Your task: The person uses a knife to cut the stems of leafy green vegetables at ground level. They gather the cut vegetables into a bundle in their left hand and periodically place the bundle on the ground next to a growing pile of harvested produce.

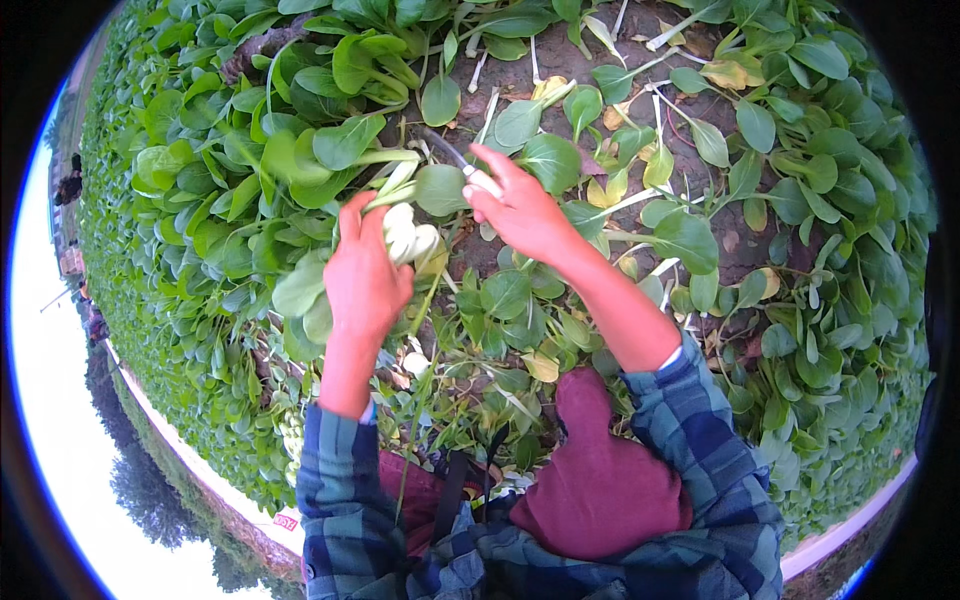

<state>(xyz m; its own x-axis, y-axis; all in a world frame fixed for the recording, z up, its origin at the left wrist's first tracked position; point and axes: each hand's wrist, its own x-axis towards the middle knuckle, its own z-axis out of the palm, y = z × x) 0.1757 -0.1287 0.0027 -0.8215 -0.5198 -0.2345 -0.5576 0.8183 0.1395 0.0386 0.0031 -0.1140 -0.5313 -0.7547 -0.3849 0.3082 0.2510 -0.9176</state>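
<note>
My left hand (367, 266) is wrapped around cut bok choy (407, 236), its pale stem bases turned to the right and its leaves trailing off left. In my right hand (521, 206) is a small knife with a white handle (484, 182). Its narrow, slightly curved blade (446, 146) points up and left, close to the base of standing bok choy plants (330, 142). A broad loose leaf (441, 190) shows between my two hands. Part of the blade tip blends into the dark soil, so its contact with a stem cannot be made out.
Trimmed leaves and stalks (682, 240) litter the bare soil (559, 56) ahead and to the right. Dense bok choy rows (150, 247) stand on the left, more (847, 202) on the right. A pile of pale stem bases (292, 442) lies by my left sleeve. My bent knee (600, 487) is below.
</note>
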